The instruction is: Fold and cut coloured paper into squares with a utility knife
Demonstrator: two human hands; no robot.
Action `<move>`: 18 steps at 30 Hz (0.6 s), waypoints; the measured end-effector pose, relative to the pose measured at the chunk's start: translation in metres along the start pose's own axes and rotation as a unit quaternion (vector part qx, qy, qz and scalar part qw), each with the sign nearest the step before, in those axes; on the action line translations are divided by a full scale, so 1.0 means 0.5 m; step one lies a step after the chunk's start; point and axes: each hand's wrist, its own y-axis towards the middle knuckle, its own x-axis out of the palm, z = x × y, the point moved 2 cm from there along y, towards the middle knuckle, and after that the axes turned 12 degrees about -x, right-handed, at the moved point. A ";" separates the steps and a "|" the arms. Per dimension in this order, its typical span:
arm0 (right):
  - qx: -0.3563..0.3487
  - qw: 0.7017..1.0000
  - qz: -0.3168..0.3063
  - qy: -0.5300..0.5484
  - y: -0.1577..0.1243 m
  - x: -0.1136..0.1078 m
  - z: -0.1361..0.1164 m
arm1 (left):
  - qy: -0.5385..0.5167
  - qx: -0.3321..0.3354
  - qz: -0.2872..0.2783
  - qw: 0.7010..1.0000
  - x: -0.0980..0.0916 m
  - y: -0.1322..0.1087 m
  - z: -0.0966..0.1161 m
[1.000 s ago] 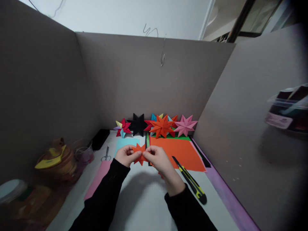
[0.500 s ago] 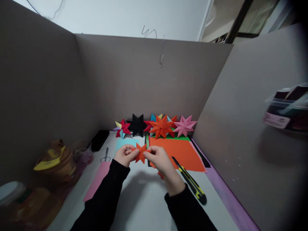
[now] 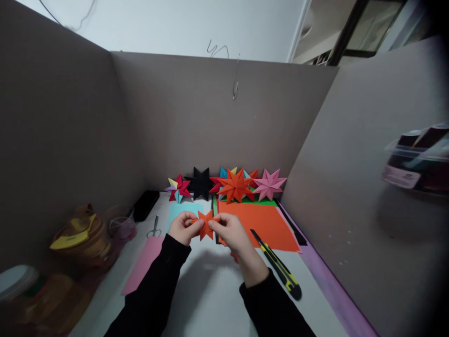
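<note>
A small orange folded paper star is held above the white table between both hands. My left hand pinches its left side, and my right hand pinches its right side, fingers closed on the paper. Both arms wear black sleeves. Behind the hands lies an orange paper sheet and a light blue sheet. A row of finished stars leans on the back wall: a red and yellow one, a black one, an orange one and a pink one.
A yellow and black utility knife lies right of my right wrist. Small scissors and a pink sheet are at the left. A black box, a glass and brown containers crowd the left. Grey cardboard walls enclose the table.
The hands have turned the orange star a little between the fingers; its points sit at a different angle. The hands stay in nearly the same place.
</note>
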 end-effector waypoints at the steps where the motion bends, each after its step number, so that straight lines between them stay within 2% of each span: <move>1: 0.002 1.000 -0.002 0.004 0.000 0.001 0.002 | 0.000 0.004 -0.001 1.000 0.002 -0.002 0.000; 8: -0.005 1.000 -0.002 -0.017 -0.002 0.005 0.005 | 0.039 0.001 -0.034 0.999 0.003 0.002 -0.009; 18: -0.020 0.999 -0.017 -0.025 -0.006 0.008 0.007 | 0.048 0.004 -0.013 0.999 0.002 0.005 -0.019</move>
